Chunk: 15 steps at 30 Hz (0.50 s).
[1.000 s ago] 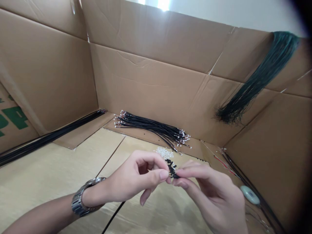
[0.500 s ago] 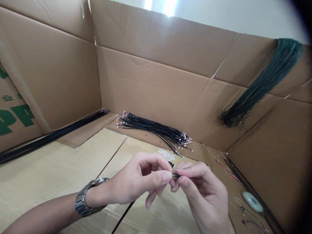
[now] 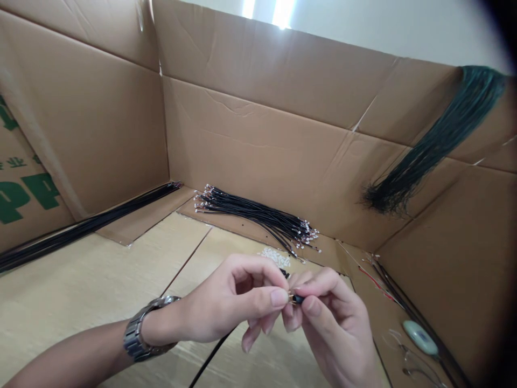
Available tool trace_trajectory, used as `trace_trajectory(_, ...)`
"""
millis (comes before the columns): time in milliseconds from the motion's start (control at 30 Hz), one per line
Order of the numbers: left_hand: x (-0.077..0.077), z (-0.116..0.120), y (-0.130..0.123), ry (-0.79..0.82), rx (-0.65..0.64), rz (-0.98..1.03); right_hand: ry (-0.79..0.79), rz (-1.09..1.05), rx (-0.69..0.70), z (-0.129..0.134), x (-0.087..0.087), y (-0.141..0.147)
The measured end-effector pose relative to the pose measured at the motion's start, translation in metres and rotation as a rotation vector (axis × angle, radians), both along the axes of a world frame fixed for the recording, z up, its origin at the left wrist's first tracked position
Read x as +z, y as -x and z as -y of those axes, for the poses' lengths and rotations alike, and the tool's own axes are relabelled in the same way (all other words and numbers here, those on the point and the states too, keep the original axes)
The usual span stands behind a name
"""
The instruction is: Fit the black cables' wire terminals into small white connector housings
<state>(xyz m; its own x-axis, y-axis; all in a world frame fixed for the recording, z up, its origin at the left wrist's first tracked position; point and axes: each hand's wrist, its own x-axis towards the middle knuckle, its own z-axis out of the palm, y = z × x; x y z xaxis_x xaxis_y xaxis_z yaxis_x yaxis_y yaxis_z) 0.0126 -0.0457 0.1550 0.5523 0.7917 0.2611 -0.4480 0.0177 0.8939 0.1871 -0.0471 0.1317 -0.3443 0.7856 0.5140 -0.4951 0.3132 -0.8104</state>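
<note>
Thumb and forefinger of my right hand (image 3: pixel 339 323) pinch the black sheathed end of a cable (image 3: pixel 299 299), which has thin copper-coloured wires (image 3: pixel 291 298) sticking out of it. At those wires my left hand (image 3: pixel 238 299) is closed in a pinch, its thumb and fingertip meeting over their tips. Whatever sits between the left fingertips is mostly covered. Below the left hand a length of black cable (image 3: pixel 210 361) runs down to the bottom edge. Just beyond the fingertips lies a pile of small white connectors (image 3: pixel 274 256).
Cardboard walls (image 3: pixel 258 129) enclose the tabletop (image 3: pixel 100 302). A bundle of black cables (image 3: pixel 250 213) with white plugs lies at the back, and long black cables (image 3: pixel 89 229) along the left. Dark green strands (image 3: pixel 436 145) hang at right, above a pale green oval object (image 3: pixel 420 337).
Both hands stay together at the cable end. The black sheath and copper-coloured wires have shifted slightly right and down, and more of them shows between the fingertips.
</note>
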Motion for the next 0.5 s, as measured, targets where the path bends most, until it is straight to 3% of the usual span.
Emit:
trace_trajectory(267,-0.0009,0.0004,0.0005,0.001,0.005,-0.009,-0.058,0.027,-0.074,-0.0001,0.0002,-0.0005)
trace_trajectory(500,-0.0020,-0.0005,0.0004,-0.010,0.018,-0.039,-0.242,0.102,-0.312,0.0063,0.0046,0.0026)
